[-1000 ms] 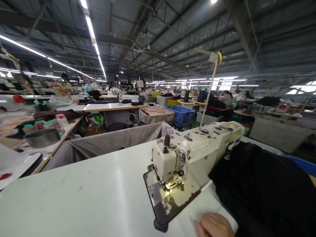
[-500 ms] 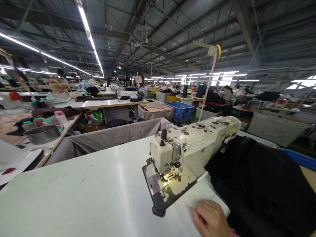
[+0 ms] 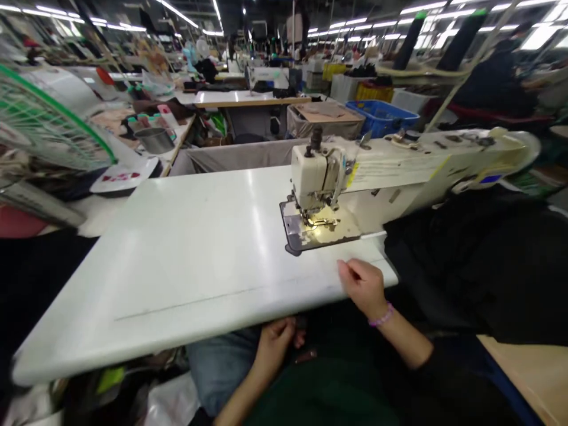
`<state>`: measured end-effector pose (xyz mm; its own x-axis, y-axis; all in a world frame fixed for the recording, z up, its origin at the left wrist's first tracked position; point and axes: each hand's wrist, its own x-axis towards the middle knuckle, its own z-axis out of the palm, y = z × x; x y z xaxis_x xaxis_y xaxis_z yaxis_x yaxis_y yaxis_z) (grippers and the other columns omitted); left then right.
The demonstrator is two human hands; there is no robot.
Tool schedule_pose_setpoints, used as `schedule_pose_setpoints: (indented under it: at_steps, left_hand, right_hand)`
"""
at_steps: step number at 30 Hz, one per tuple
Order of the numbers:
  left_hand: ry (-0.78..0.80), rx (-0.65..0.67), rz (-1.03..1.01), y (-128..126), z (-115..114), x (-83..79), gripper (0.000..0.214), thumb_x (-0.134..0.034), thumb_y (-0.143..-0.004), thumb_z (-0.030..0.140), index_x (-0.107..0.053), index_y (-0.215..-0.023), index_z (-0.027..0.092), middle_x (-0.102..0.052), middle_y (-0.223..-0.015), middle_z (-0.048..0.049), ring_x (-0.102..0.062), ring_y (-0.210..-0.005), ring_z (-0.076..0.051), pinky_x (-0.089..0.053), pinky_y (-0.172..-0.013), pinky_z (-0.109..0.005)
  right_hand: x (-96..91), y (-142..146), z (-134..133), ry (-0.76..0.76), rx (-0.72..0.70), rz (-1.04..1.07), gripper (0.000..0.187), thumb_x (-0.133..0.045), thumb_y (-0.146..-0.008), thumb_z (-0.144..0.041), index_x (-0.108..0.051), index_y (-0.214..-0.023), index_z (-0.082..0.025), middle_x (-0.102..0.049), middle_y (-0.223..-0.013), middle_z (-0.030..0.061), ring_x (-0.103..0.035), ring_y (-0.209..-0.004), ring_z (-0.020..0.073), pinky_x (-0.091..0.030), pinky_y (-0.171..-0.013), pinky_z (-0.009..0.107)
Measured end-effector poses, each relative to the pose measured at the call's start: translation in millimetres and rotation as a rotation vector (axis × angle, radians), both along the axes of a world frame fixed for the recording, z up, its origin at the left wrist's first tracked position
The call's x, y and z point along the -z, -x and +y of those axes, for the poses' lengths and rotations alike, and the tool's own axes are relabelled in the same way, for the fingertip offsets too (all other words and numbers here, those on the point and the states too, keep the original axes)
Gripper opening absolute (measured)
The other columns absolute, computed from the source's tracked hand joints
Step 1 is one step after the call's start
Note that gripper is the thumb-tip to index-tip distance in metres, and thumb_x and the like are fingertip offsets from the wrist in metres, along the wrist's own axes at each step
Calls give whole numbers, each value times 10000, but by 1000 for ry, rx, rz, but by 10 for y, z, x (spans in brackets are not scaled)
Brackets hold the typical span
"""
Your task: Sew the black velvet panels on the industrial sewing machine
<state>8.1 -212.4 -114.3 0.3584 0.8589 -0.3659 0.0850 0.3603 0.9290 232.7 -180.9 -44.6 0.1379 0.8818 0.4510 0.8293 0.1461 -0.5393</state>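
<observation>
My right hand (image 3: 362, 286) is a closed fist on the front edge of the white sewing table (image 3: 199, 236), with a pink beaded bracelet (image 3: 381, 315) at the wrist. Nothing shows in its fingers. Just beyond it stands a white sewing machine (image 3: 313, 177), its lamp lighting the needle plate (image 3: 322, 228). My left hand (image 3: 277, 338) is below the table edge over my lap, its fingers curled together. What those fingers hold, if anything, is hidden. Black fabric (image 3: 497, 254) is heaped to the right of the machine.
A green-rimmed fan (image 3: 57, 112) stands at the left, near a side table with a metal bowl (image 3: 154, 139) and small bottles. Behind the machine are a grey cloth-lined bin (image 3: 239, 155) and a blue crate (image 3: 382, 115). Dark thread cones (image 3: 461, 41) stand at the upper right.
My view has tilted down, bringing my left hand and lap into sight. The right hand is still a fist by the machine. The fan has come into view at left.
</observation>
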Motion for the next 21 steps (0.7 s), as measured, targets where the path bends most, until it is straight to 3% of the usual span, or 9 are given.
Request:
schedule_pose_setpoints:
  at_steps: [3,7,11,14,18,21]
  left_hand:
    - [55,-121,-105,33,-302,-103,488,-671,-771,633,-705,-881,159,-665,-604,-25,-627,-543,-168,-532,-567,-299]
    - [-40,-232,-103,-8,-352,-413,408,-690,-776,581,-708,-901,193,-690,-636,-27,-649,-577,-174,-555,-570,-292]
    - [-204,-179,-4,-73,-228,-611,276,-643,-851,474,-715,-899,212,-699,-714,-30,-662,-653,-171,-562,-599,-270]
    - [-359,-97,31,-131,-138,-666,193,-603,-899,367,-716,-899,210,-698,-747,-24,-656,-663,-152,-552,-624,-250]
    - [-625,-37,98,-177,-66,-709,123,-593,-908,237,-711,-896,206,-716,-804,-14,-662,-710,-136,-540,-682,-231]
    - [-754,2,100,-168,-58,-727,144,-570,-920,171,-706,-937,215,-730,-852,-7,-672,-763,-127,-532,-723,-218]
  right_hand:
    - [-70,167,-243,122,-141,193,442,-418,-971,-408,-517,-583,-222,-530,-555,5,-482,-539,139,-380,-562,279]
    - [-133,308,-531,322,-363,500,304,-509,-934,-393,-630,-729,-205,-600,-653,10,-546,-594,152,-422,-578,277]
    - [-157,271,-601,477,-392,674,221,-551,-918,-376,-680,-952,-200,-650,-803,26,-587,-687,159,-456,-625,269]
    - [-211,248,-569,526,-446,782,233,-579,-909,-398,-688,-980,-206,-659,-923,43,-597,-804,173,-460,-693,279]
    - [-272,276,-523,507,-411,1022,268,-634,-880,-446,-624,-789,-195,-536,-700,-20,-486,-632,121,-384,-581,255]
    - [-259,281,-490,459,-307,1147,294,-653,-876,-460,-589,-770,-193,-404,-595,-65,-355,-526,87,-281,-499,246]
